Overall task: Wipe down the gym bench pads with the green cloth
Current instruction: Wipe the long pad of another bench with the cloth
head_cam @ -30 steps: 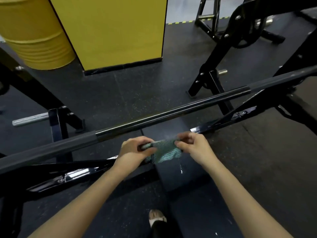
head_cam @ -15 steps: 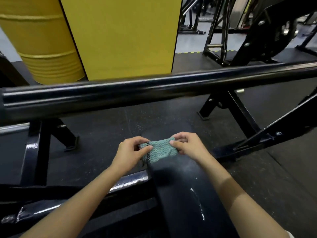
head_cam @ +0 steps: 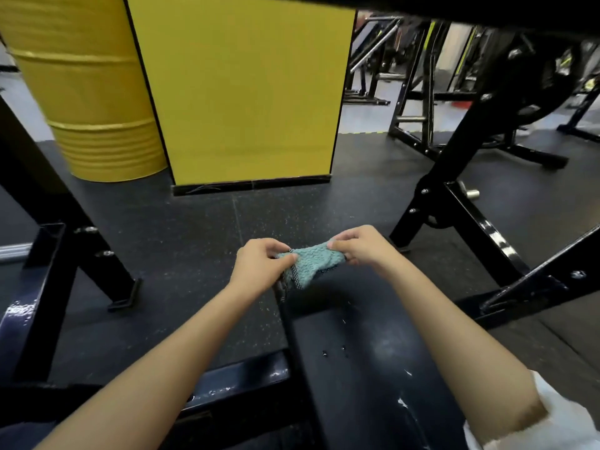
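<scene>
The green knitted cloth (head_cam: 308, 263) is stretched between both hands above the far end of the black bench pad (head_cam: 360, 358). My left hand (head_cam: 259, 264) pinches its left edge with thumb and fingers. My right hand (head_cam: 360, 245) pinches the right edge, fingers curled over it. The pad runs from the cloth down toward the bottom of the view and shows a few white scuffs and small droplets. The cloth's lower corner hangs at the pad's far left corner.
The black barbell (head_cam: 454, 8) crosses the very top of the view. Black rack uprights stand at left (head_cam: 42, 287) and right (head_cam: 461, 177). A yellow drum (head_cam: 84, 92) and yellow panel (head_cam: 240, 92) stand behind on dark rubber floor (head_cam: 181, 238). More gym frames fill the back right.
My head has gone lower and forward, so the barbell rose from across the middle to the top edge. Both hands kept hold of the cloth and pulled it wider apart.
</scene>
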`<act>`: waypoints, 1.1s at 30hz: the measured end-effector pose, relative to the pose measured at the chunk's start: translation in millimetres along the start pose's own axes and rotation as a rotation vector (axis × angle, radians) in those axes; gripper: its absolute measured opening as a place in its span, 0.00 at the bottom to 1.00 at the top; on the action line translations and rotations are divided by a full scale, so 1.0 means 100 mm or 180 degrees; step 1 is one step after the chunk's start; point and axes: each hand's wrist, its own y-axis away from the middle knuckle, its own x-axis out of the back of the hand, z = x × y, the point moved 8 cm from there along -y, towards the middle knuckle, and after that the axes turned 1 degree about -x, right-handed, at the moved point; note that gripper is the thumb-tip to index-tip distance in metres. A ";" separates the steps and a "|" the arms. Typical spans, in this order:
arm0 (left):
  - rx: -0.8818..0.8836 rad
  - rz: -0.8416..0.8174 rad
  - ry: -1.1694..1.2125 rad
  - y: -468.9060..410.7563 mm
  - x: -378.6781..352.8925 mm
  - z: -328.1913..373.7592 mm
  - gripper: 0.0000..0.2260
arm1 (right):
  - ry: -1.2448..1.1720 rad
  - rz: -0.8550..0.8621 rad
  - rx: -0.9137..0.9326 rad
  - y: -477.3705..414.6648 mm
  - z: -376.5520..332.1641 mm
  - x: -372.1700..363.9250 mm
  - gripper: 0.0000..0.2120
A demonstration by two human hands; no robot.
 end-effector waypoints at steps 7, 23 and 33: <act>-0.0579 -0.0106 -0.0741 0.29 -0.24 -0.35 0.19 | 0.1314 0.0476 0.0688 0.16 0.19 -0.12 0.17; -0.0630 -0.0577 -0.1139 0.65 -0.67 -0.59 0.42 | 0.2800 -0.0813 0.1445 0.32 0.21 -0.95 0.25; -0.0479 -0.0764 -0.1062 0.59 -0.71 -0.74 0.49 | 0.2765 -0.0740 0.1319 -0.01 0.09 -1.09 0.24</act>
